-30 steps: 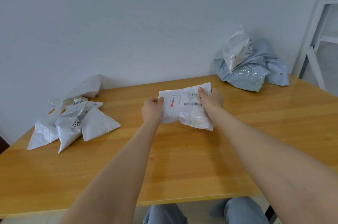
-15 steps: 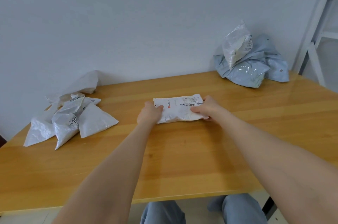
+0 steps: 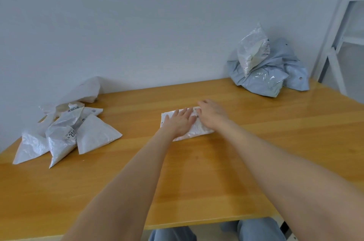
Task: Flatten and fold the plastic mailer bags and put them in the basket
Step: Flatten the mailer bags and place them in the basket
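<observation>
A folded white mailer (image 3: 198, 130) lies flat on the wooden table (image 3: 256, 142), about midway along it and nearer the wall (image 3: 137, 24) than the front edge. The left hand (image 3: 180, 122) presses down on the mailer's left half, palm down, fingers straight and slightly spread, pointing toward the far right. The right hand (image 3: 211, 114) rests on the mailer's far right end, just beside the left fingertips. It is blurred, but its fingers seem to lie loosely stretched out on the plastic rather than curled round it. Part of a printed label shows between the two hands, and only the crinkled near right corner and the far left corner of the mailer are uncovered. Well off to the left, near the table's end, sits a heap of white bags (image 3: 84, 134) folded into triangles, overlapping one another, one with a printed label (image 3: 71, 134) facing up. Behind them a loose pale bag (image 3: 86, 91) leans against the wall. At the far right corner of the table, against the wall, is a pile of crumpled grey-blue bags (image 3: 264, 81) with a puffy white bag (image 3: 250, 49) standing on top. A white frame (image 3: 334, 30) stands beside the table on the right. Below the front edge, the person's knees (image 3: 258, 229) in blue trousers show.
</observation>
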### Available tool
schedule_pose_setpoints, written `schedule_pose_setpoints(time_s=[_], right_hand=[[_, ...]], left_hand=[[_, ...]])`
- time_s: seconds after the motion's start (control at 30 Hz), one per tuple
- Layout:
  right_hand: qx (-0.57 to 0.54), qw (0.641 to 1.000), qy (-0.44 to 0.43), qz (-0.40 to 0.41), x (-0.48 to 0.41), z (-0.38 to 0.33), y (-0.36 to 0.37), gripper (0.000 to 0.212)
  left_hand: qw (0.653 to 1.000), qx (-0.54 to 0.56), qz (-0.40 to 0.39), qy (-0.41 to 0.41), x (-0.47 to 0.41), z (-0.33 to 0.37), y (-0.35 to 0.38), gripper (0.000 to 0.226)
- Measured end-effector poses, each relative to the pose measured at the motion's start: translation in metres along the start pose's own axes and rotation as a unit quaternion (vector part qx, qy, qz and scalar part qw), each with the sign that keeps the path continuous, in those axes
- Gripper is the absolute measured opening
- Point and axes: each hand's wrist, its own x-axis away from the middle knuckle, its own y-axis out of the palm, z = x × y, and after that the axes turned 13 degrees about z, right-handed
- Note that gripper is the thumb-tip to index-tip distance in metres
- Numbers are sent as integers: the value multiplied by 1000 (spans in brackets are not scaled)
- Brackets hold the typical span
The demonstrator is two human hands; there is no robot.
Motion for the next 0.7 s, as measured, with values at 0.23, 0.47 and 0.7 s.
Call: schedule_pose_setpoints(time_s=[0.23,0.47,0.7], right_hand=[[51,998,-5,-42,-5,1,8,44],[73,994,-79,-31,-9,-21,13,52],[70,992,-48,-90,-2,-8,27,55]], left_hand=[[1000,-29,4,4,3,-1,10,53],[999,-41,16,25,7,-4,12,51],[992,101,62,-30,5,-10,21,49]])
